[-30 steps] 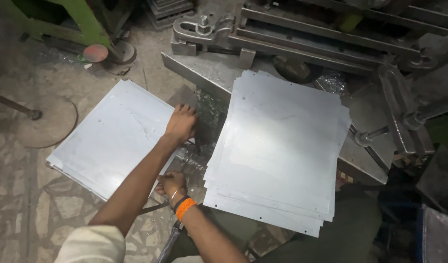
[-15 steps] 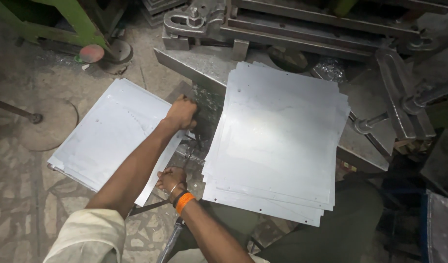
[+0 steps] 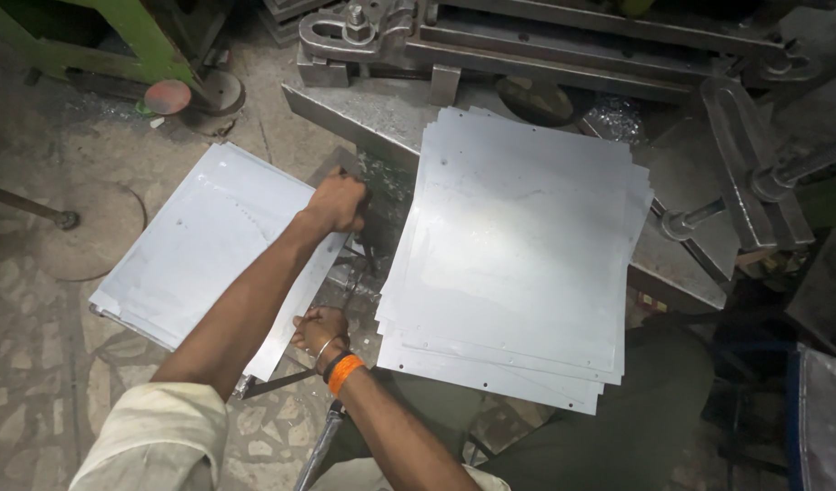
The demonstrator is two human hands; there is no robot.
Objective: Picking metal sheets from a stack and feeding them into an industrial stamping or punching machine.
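Since the earlier frame the left hand (image 3: 338, 202) has closed from a flat press into a fist gripping the edge of the floor-side metal sheet (image 3: 204, 245); the right hand (image 3: 320, 329) grips that sheet's near corner, beside the tall sheet stack (image 3: 518, 245)

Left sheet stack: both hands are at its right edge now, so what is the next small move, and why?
Probably slide the top sheet of the left stack squarely over the ones below. The left hand grips its far right corner and the right hand is at its near edge, while the lower sheets stick out at the near left side. Whether either hand is closed is hard to see.
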